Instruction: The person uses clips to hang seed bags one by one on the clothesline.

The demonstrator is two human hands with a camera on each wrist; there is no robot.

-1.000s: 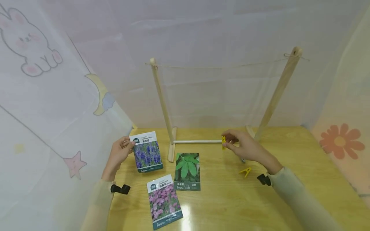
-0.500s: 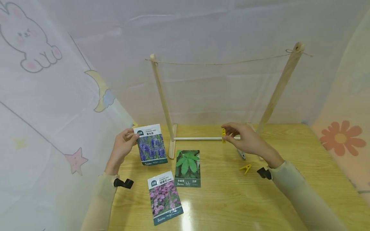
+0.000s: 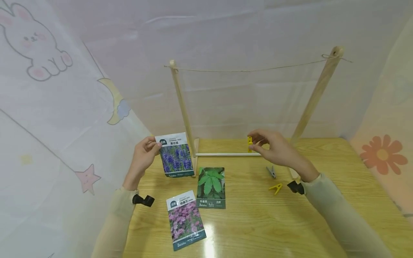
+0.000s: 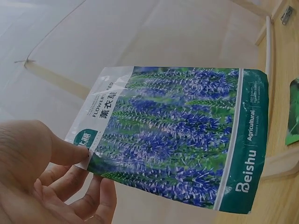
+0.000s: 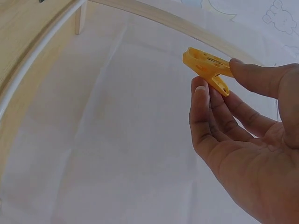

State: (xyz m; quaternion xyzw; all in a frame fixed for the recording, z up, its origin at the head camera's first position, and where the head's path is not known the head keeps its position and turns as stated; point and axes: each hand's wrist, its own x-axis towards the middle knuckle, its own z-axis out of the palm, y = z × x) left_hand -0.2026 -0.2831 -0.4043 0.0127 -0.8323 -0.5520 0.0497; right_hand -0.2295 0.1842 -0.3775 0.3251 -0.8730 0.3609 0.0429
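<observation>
Above table (image 3: 248, 225), left hand (image 3: 144, 154) pinches packet (image 3: 176, 157) edge, seemingly clear of post (image 3: 181, 104); right hand (image 3: 275, 148) pinches peg (image 5: 204, 64).

Tabletop (image 3: 251, 222) = yellowish wood grain, shiny, w/ a glare streak (image 3: 209, 245) toward the near side. Wooden rack (image 3: 182, 104) stands nr far edge on its L foot (image 3: 196, 144) & R foot (image 3: 294, 173), white bar (image 3: 226, 154) running btwn. Toward L edge lies a pink-flower pkt (image 3: 185, 222), askew; green-leaf pkt (image 3: 210, 188) lies straighter, R of its top, can't tell if overlapping. Toward R edge, nr the R foot: grey clip (image 3: 273, 173) &, closer to near side, yellow clip (image 3: 278, 187)
</observation>
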